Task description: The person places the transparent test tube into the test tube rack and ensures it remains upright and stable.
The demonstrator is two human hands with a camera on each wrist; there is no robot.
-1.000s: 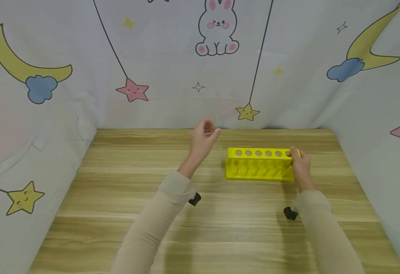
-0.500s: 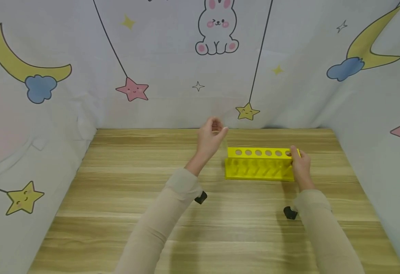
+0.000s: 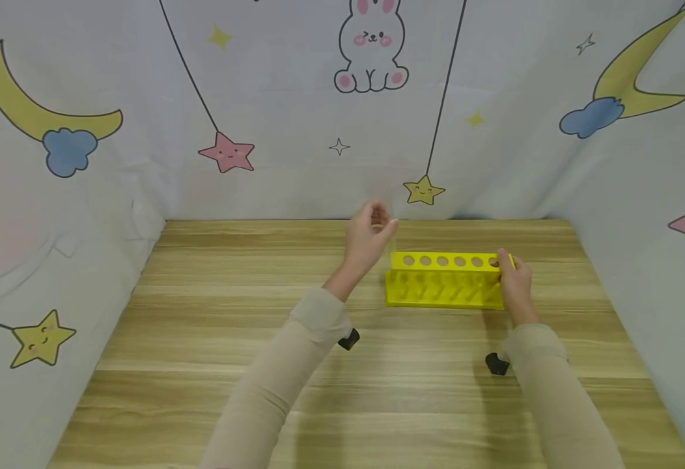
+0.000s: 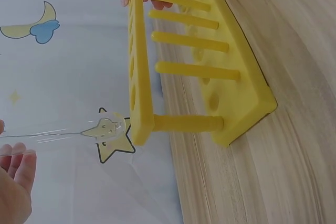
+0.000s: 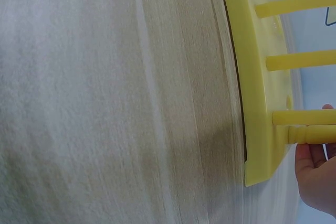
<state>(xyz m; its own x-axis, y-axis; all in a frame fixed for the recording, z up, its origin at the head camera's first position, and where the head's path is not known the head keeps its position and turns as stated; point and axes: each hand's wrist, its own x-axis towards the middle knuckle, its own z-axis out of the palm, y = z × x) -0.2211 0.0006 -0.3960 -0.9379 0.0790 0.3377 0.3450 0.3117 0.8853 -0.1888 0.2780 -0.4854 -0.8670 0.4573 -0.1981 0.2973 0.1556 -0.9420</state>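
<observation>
A yellow test tube rack (image 3: pixel 445 300) stands on the table, with a row of holes along its top bar and pegs rising from its base. My right hand (image 3: pixel 516 286) grips the rack's right end; in the right wrist view, its fingertips (image 5: pixel 304 156) are at the end post. Left of the rack, my left hand (image 3: pixel 368 236) pinches a clear test tube (image 4: pixel 58 136) between thumb and fingers. In the left wrist view, the tube's rounded end overlaps the near end of the top bar. Against the pale backdrop the tube is faint.
The wood-grain table (image 3: pixel 231 339) reaches back to a white cloth backdrop (image 3: pixel 295 111) printed with a rabbit, stars and moons. More cloth borders the table at left and right. A small black piece (image 3: pixel 349 339) sits at the left cuff, another black piece (image 3: pixel 497 364) at the right.
My left hand has moved right with the test tube, up close to the rack's left end, slowing in the last half second. My right hand and the rack have stayed put.
</observation>
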